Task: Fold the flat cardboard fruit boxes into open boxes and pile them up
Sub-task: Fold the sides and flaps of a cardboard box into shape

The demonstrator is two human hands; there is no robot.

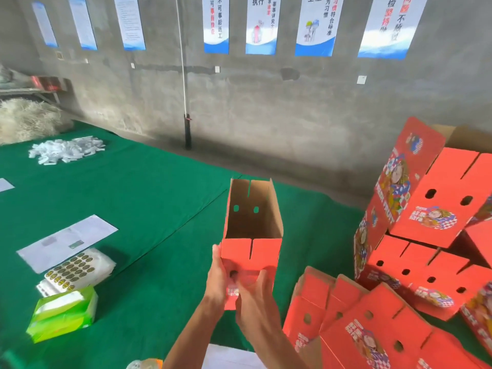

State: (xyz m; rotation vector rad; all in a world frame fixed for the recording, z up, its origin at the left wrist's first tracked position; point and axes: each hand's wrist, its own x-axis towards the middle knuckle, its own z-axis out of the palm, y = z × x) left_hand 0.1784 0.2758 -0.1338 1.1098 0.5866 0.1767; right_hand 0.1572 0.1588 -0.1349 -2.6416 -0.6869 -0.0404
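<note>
A red cardboard fruit box (253,222) is opened into a tube and held up over the green table (149,198), its brown inside facing me. My left hand (219,278) grips the box's near left edge, thumb on the red panel. My right hand (257,302) lies on the near red panel with fingers spread. At the right, folded red boxes (431,209) are piled on each other. Flat red boxes (354,323) lie in a stack at the lower right.
A green tissue pack (62,314), a sticker sheet (70,271) and a white paper (66,242) lie on the table's left. White slips (66,150) are heaped farther back. A grey concrete wall with posters stands behind, and a black pole (188,131) rises at the table's far edge.
</note>
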